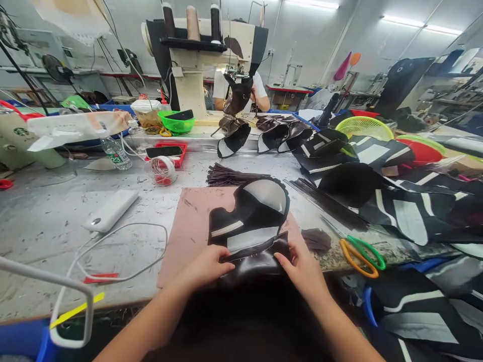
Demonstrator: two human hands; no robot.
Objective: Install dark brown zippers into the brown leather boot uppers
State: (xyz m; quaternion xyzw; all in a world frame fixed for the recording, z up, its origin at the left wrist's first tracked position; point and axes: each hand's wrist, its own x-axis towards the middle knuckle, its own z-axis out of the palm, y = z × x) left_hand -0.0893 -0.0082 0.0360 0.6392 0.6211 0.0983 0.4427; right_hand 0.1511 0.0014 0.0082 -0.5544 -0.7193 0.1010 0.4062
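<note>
Dark brown glossy piece (256, 266) at the near edge of the worktop (56, 201), its raised seam facing up. From my remote seat: left hand (212, 264) pinches the seam's left end, thumb on top; right hand (302, 261) grips the right end between thumb and fingers. Just beyond, a black panel (260, 211) with pale patches lies over a pink board (188, 226); I cannot tell whether the two pieces are joined.

Bundle of dark strips (234, 175) behind the panel. To the right, scissors (345, 236) with orange and green handles; farther up, a heap of black panels (339, 176). To the left, white power bank (113, 208), cable attached. Far side: sewing machine (192, 95) bearing three thread spools, co-worker (260, 90) seated behind.
</note>
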